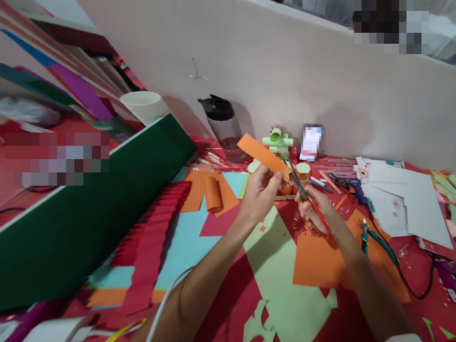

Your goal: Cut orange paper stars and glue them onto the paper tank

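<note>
An orange paper strip (262, 153) slants up to the left, pinched near its lower end by my left hand (261, 192). My right hand (317, 211) is wrapped round a pair of scissors (301, 186) with red handles. Their blades point up and left at the strip's lower right end; whether the paper lies between them I cannot tell. Behind my hands stands a figure of light green paper tubes (278, 142). Under my hands lie a light green sheet (285, 266), small orange scraps (262, 228) and an orange sheet (320, 261).
A water bottle (223, 126) stands by the wall, left of a phone (311, 142). Rightward lie a glue gun (351, 186), pliers (377, 240) and white card (415, 199). A long green board (89, 204) crosses the left side, beside folded red paper (153, 251) and an orange roll (212, 194).
</note>
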A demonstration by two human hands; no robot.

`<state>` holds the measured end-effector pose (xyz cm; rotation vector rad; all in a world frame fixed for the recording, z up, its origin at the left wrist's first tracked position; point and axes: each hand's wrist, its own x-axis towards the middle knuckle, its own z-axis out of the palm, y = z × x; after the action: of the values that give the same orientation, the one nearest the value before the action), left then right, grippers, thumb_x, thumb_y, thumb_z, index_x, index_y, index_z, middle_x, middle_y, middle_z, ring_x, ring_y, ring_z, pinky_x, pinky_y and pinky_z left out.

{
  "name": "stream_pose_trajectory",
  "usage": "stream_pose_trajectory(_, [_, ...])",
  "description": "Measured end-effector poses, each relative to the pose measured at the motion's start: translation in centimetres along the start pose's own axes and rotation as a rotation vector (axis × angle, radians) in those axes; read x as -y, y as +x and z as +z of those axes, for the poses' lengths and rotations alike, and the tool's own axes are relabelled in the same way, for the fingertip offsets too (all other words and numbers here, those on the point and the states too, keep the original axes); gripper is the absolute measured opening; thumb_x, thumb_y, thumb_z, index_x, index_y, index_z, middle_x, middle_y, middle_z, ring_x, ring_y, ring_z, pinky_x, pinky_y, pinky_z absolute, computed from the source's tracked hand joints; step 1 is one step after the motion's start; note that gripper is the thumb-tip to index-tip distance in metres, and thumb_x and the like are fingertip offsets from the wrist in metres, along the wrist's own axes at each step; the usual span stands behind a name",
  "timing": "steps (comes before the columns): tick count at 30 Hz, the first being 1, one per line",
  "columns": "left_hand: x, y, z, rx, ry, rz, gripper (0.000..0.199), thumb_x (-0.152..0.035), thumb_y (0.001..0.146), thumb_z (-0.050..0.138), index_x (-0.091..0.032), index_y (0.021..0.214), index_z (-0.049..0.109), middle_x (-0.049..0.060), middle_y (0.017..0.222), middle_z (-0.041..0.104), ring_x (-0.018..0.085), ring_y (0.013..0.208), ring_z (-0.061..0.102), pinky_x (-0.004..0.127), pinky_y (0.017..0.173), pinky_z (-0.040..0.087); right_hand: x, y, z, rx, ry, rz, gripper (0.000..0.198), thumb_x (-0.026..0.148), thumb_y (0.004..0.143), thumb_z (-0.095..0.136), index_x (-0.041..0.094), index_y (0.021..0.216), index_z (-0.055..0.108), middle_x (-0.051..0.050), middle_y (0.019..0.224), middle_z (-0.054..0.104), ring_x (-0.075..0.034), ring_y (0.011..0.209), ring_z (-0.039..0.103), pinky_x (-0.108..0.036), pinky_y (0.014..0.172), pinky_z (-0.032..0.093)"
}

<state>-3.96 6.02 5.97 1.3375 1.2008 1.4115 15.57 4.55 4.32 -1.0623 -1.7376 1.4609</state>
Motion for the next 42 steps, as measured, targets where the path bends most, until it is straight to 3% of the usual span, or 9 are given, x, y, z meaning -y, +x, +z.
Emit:
stream_pose_trajectory(13, [0.2,-0.1,0.2,-0.014,-0.05,0.034,0.016,-0.035,0.09,0.06,-0.022,0.083,0.057,-0.001,0.069,0.064,0.016,0.064,0.066,0.027,0.058,0.051,0.3,0.1,0.3,-0.03,-0.033,0.023,0.051,0.072,0.093,0.066,0.023,0.103,0.058,0.003,0.071,0.057,-0.011,0.055,0.051,-0.021,0.049,0.042])
stream_pose_trajectory(22, [0.4,0.0,0.2,0.005,-0.089,0.051,0.018,-0.037,0.09,0.062,-0.022,0.082,0.056,-0.002,0.067,0.062,0.016,0.062,0.062,0.027,0.057,0.049,0.4,-0.1,0.4,-0.025,-0.007,0.017,0.055,0.076,0.092,0.064,0.023,0.104,0.057,0.004,0.072,0.053,-0.01,0.056,0.049,-0.02,0.048,0.041])
stream_pose_trajectory(28, [0.4,0.1,0.0,0.007,-0.117,0.059,0.028,-0.038,0.094,0.063,-0.023,0.076,0.048,-0.003,0.066,0.058,0.015,0.065,0.064,0.026,0.061,0.049,0.4,0.0,-0.1,-0.002,0.006,0.013,0.055,0.076,0.092,0.066,0.023,0.101,0.055,0.005,0.07,0.053,-0.009,0.05,0.048,-0.02,0.046,0.041])
stream_pose_trajectory(35, [0.5,0.3,-0.3,0.011,-0.102,0.074,0.03,-0.044,0.096,0.065,-0.022,0.078,0.054,-0.003,0.068,0.056,0.013,0.063,0.06,0.025,0.058,0.047,0.5,-0.1,-0.6,0.028,0.006,0.046,0.053,0.073,0.091,0.07,0.023,0.102,0.058,0.006,0.069,0.052,-0.008,0.048,0.044,-0.021,0.045,0.037])
stream_pose_trajectory(42, [0.8,0.6,-0.4,0.015,-0.113,0.062,0.033,-0.048,0.096,0.067,-0.021,0.08,0.055,-0.003,0.07,0.057,0.013,0.063,0.061,0.025,0.058,0.047,0.8,-0.2,-0.9,0.044,-0.048,0.041,0.061,0.082,0.089,0.063,0.022,0.1,0.058,0.005,0.071,0.053,-0.009,0.051,0.046,-0.025,0.053,0.041])
